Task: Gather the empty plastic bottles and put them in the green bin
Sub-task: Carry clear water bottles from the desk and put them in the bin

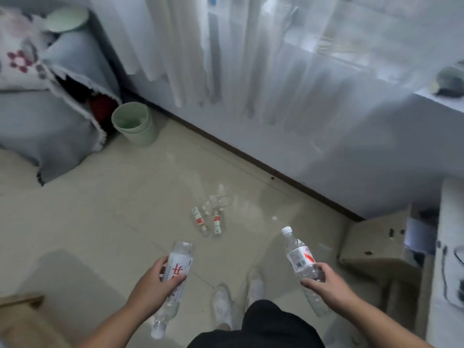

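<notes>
Both hands' fingers [173, 278] wrap clear ribbed plastic bottles [300, 257]; round green bin [134, 126] well apart.

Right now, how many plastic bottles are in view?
4 clearly: one in the left hand, the left-hand bottle; one in the right hand, the right-hand bottle; two floor bottles lying ahead. Blurry clear shapes behind them may be more.
</notes>
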### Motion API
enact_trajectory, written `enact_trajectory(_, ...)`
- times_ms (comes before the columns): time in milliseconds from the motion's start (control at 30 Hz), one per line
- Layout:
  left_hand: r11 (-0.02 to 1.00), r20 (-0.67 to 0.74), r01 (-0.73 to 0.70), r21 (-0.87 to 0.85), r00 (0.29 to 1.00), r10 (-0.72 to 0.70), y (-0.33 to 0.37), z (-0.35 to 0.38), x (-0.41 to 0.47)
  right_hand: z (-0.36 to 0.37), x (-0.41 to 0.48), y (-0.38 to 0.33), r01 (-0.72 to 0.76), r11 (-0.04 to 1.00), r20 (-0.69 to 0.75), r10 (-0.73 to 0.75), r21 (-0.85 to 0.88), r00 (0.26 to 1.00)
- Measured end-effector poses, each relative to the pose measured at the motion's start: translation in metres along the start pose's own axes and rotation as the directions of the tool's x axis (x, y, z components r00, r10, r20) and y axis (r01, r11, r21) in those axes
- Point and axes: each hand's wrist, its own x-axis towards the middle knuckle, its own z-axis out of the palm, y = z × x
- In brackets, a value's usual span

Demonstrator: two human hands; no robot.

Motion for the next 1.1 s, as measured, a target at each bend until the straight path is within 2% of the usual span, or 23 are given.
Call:
enact_trajectory(200,0.982,-0.122,0.131,-0.137,0.981,-0.148,-0.025,-0.023,-0.005,0.005,0.057,-0.059,0.044,0.98,0.121,-0.02,-0.196,0.992)
enact_trajectory(367,0.936,-0.262,0.236,-0.261,0.916,-0.303,-0.051,-0.05,-0.018,0.033,0.101,-0.161,0.217,0.913,0.292,-0.115,-0.345,0.95)
enact_trajectory(600,0.836,-0.237,0.379,-0.396,0.838,-0.492,-0.118,-0.088,-0.025,0.114,0.133,-0.359,0.415,0.833,0.424,-0.248,-0.366,0.871)
enact_trajectory(700,0.781,-0.198,0.429,-0.454,0.806,-0.558,-0.15,-0.115,-0.004,0.159,0.144,-0.432,0.433,0.846,0.425,-0.285,-0.31,0.86)
enact_trajectory(833,0.753,-0.178,0.439,-0.49,0.795,-0.58,-0.181,-0.186,0.046,0.222,0.157,-0.509,0.395,0.887,0.385,-0.287,-0.238,0.877)
enact_trajectory(1000,0.82,-0.284,0.338,-0.462,0.819,-0.498,-0.174,-0.298,0.114,0.261,0.156,-0.547,0.364,0.854,0.353,-0.233,-0.372,0.906)
enact_trajectory(1100,0.874,-0.304,0.271,-0.403,0.861,-0.407,-0.151,-0.365,0.161,0.269,0.158,-0.555,0.324,0.835,0.32,-0.19,-0.445,0.928)
